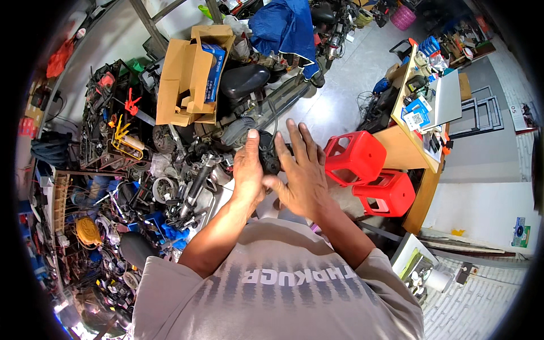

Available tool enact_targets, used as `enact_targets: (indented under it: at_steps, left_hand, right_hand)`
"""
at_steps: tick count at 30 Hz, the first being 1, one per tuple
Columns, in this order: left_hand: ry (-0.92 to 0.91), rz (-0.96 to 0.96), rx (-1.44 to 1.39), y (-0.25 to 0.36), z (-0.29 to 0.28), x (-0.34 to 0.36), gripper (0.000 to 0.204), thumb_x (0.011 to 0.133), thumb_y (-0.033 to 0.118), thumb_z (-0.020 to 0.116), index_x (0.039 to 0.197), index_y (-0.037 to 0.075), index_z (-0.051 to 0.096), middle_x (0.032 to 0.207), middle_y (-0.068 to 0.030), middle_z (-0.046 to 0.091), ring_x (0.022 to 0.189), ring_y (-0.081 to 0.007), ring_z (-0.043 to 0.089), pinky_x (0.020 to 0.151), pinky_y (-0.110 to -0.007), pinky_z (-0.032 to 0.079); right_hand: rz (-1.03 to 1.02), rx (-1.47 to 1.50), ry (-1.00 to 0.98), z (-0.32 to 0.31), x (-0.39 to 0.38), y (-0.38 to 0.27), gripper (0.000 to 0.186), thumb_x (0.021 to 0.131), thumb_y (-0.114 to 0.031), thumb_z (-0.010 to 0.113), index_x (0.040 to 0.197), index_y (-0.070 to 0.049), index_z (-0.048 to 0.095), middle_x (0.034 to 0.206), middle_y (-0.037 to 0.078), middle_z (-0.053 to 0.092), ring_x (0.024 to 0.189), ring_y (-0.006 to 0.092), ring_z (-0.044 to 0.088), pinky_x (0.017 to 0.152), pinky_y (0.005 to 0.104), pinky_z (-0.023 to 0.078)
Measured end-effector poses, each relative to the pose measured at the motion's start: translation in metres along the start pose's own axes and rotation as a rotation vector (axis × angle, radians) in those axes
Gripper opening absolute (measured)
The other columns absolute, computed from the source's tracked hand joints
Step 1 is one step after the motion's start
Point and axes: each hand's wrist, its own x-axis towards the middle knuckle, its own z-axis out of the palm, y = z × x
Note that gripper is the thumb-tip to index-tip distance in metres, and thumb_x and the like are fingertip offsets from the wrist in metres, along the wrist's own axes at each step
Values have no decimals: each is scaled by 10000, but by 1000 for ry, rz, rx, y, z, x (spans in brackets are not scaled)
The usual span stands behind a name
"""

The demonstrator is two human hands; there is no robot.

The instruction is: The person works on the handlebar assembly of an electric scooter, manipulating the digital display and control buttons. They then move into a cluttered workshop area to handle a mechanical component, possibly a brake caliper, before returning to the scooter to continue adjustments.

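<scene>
My left hand [246, 173] is in front of my chest, its thumb pointing up along one side of a dark, rounded part [269, 152]. A thin black cable loops up from near that part. The left fingers are hidden behind it, and it appears to rest in this hand. Just to the right, my right hand [305, 178] shows its back, with fingers stretched out and spread. Its thumb reaches across to the left palm, and its index finger lies close beside the dark part.
Beyond my hands stands a motorbike with a black seat [245, 81], beside an open cardboard box [187, 79]. Two red plastic stools [356, 158] are close on the right, against a wooden desk [405, 144]. Piled machine parts [195, 187] crowd the left.
</scene>
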Motion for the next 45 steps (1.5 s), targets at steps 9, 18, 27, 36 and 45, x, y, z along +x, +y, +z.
enact_targets:
  at_steps: [9,18,27,36,45]
  left_hand:
    - [30,55,-38,8,-6,13,608,1088,545,501,1119,-23,715,997,-109,736,818,-183,681,762,-337,567]
    - [52,45,27,15,-25,19,616,1066,582,508,1082,8,732,937,-94,735,756,-169,688,640,-312,565]
    - [-4,3,-180,35,-37,7,590,1065,587,491,1125,39,701,886,-85,728,645,-184,673,521,-303,530]
    - [-166,174,-300,54,-57,-2,747,1086,615,330,1067,-28,709,697,-122,691,487,-227,632,472,-301,484]
    - [22,301,-278,43,-62,-11,667,1114,554,364,1129,-27,689,958,-130,736,812,-210,704,763,-337,578]
  right_hand:
    - [28,37,2,9,13,-17,958,930,-747,535,1552,-23,457,1711,226,238,1566,464,217,1175,657,235]
    - [1,-6,-18,18,18,-28,952,945,-772,489,1611,-96,405,1729,203,212,1568,473,215,1181,672,222]
    - [-96,91,47,7,29,-41,836,945,-622,637,1574,-95,477,1715,209,244,1564,454,227,1205,614,226]
    - [-55,541,243,1,28,-44,733,976,-322,745,1547,33,454,1541,274,480,1394,440,491,1128,483,418]
    - [145,769,142,14,33,-70,619,962,-211,744,1477,31,501,1241,210,642,1052,326,639,934,398,518]
